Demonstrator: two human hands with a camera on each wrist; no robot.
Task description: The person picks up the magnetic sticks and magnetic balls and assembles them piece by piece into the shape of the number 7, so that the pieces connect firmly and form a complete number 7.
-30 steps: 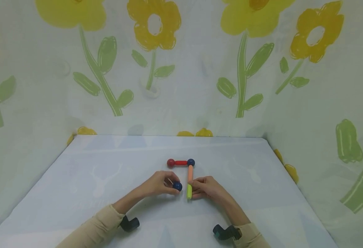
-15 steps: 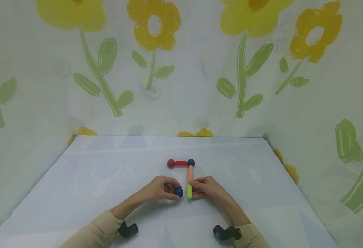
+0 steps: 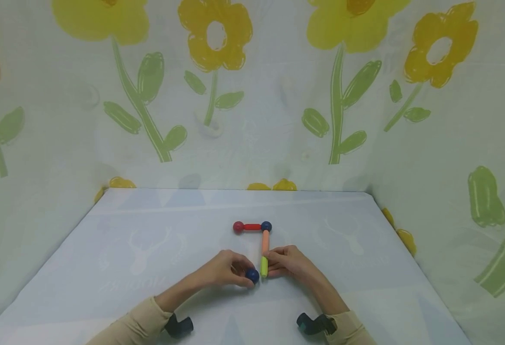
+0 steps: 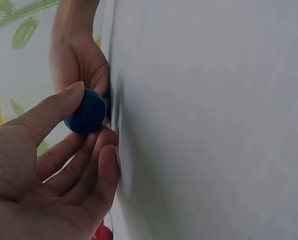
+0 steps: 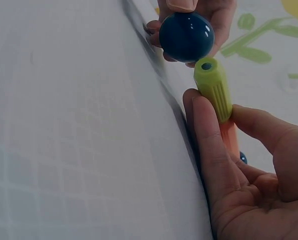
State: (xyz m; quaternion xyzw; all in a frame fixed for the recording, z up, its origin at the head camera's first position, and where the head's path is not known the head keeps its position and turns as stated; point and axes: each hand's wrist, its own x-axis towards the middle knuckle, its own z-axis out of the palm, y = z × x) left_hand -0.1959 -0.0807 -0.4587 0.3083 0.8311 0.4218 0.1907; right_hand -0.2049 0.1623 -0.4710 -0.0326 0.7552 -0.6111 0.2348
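Observation:
My left hand [image 3: 227, 269] pinches a dark blue ball [image 3: 252, 275] between thumb and fingertips, low over the table. Just to its right, my right hand [image 3: 293, 262] holds a yellow-green ribbed rod [image 5: 213, 90] between thumb and fingers. The near end of that rod shows a small round metal spot, and in the right wrist view the blue ball sits right at it. A peach rod [image 3: 265, 242] continues from the green one, away from me, up to a second blue ball [image 3: 266, 226]. From there a red rod [image 3: 252, 227] runs left to a red ball [image 3: 238, 227].
The pieces lie on a white table [image 3: 343, 268] with faint printed patterns. Behind and beside it hang pale walls [image 3: 274, 105] printed with yellow flowers. Dark wrist-mounted devices [image 3: 180, 327] extend from both sleeves near the table's front.
My left hand has moved toward me and slightly right, carrying the blue ball from beside the rods to near the green rod's end. My right hand keeps its place.

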